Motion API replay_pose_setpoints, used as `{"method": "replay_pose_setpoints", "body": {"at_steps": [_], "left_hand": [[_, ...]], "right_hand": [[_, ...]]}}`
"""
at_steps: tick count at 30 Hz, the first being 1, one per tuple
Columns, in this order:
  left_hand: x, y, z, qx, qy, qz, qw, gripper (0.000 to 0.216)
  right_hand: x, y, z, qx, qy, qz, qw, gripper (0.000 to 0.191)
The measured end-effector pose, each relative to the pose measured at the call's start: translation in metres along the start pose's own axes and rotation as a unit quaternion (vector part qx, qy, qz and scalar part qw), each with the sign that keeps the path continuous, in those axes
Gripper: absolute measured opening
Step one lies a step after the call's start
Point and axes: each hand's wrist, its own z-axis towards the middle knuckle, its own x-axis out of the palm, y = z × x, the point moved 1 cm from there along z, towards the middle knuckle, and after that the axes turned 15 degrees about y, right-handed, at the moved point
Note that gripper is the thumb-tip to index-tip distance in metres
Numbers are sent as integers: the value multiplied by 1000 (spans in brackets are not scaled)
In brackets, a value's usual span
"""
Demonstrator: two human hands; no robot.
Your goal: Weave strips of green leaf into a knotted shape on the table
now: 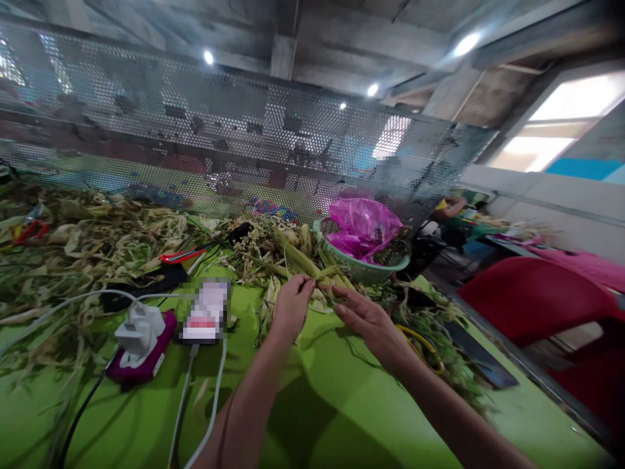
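My left hand (293, 305) is closed in a pinch on the end of a thin strip of dried husk (319, 283), over the green table (312, 371). Just right of it, my right hand (365, 320) reaches in with fingers stretched out, the fingertips close to the same strip; whether they touch it is hard to tell. Beyond both hands lie long yellow-green husk leaves (297, 255), part of a heap of dry plant pieces. Behind them stands a pale green basket (359, 266) with a purple plastic bag (366, 225) in it.
At left are a phone (208, 311) on a white cable, a purple power strip (141, 365) with a white plug, a red-handled tool (183, 255) and dried husks (97, 241). At right lie green stalks (454, 371) and a yellow loop (422, 345). A perforated metal screen (219, 130) borders the back.
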Motion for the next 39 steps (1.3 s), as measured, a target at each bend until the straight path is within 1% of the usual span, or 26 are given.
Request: {"method": "replay_pose_setpoints", "body": {"at_steps": [2,5,8,11,13,15,16,18,19,20,22,23,24,26,28,29,31,32,33,35,37,39], "left_hand": [[0,1,0,-8,3,-11,1000,17],[-1,2,-1,-11,-10,-26,1000,19],[0,1,-3,-16,-13,-92,996,19],[3,-1,-3,-38,-1,-169,985,18],[3,-3,-4,-52,0,-178,983,18],[2,-4,-5,-57,-8,-137,989,17],[0,-5,-5,-54,-15,-99,993,17],[-3,-8,-7,-44,-33,-4,998,17],[-4,-9,-8,-37,-43,51,997,18],[-6,-10,-9,-29,-53,106,993,18],[-6,-12,-11,-7,-54,197,979,19],[-5,-12,-11,7,-38,229,973,20],[-4,-11,-12,23,-15,249,968,21],[0,-10,-13,51,47,257,964,21],[4,-10,-13,68,122,229,963,18],[6,-11,-14,75,164,199,963,17],[8,-14,-15,88,243,104,960,17],[7,-16,-16,94,266,46,958,18],[7,-18,-17,94,276,-11,957,20],[4,-20,-17,77,250,-106,959,23],[2,-18,-15,46,192,-168,966,24],[-1,-15,-11,22,124,-173,977,21]], "right_hand": [[2,1,0,-4,24,43,999,56],[-2,-2,2,10,22,89,996,64],[-7,-4,6,22,27,121,992,68],[-9,-6,8,31,27,124,991,66],[-10,-8,8,30,21,87,996,67],[-13,-10,6,17,1,-1,1000,66],[-14,-10,5,12,-13,-62,998,61],[-18,-6,1,8,-21,-186,982,40],[-20,-2,-2,7,-14,-234,972,29],[-22,4,-5,3,-1,-265,964,25],[-28,17,-9,-19,18,-276,961,27],[-32,23,-10,-33,18,-266,963,28],[-37,28,-10,-43,15,-254,966,28],[-49,32,-5,-56,-9,-237,970,28],[-63,26,5,-52,-46,-214,974,27],[-70,20,11,-44,-64,-198,977,28],[-79,4,23,-29,-89,-174,980,31],[-80,-4,28,-22,-92,-161,982,33],[-79,-13,31,-13,-78,-145,986,35],[-70,-26,33,-10,-50,-114,992,39],[-54,-33,28,-19,-31,-106,994,42],[-37,-35,18,-23,-16,-119,992,38]]}}
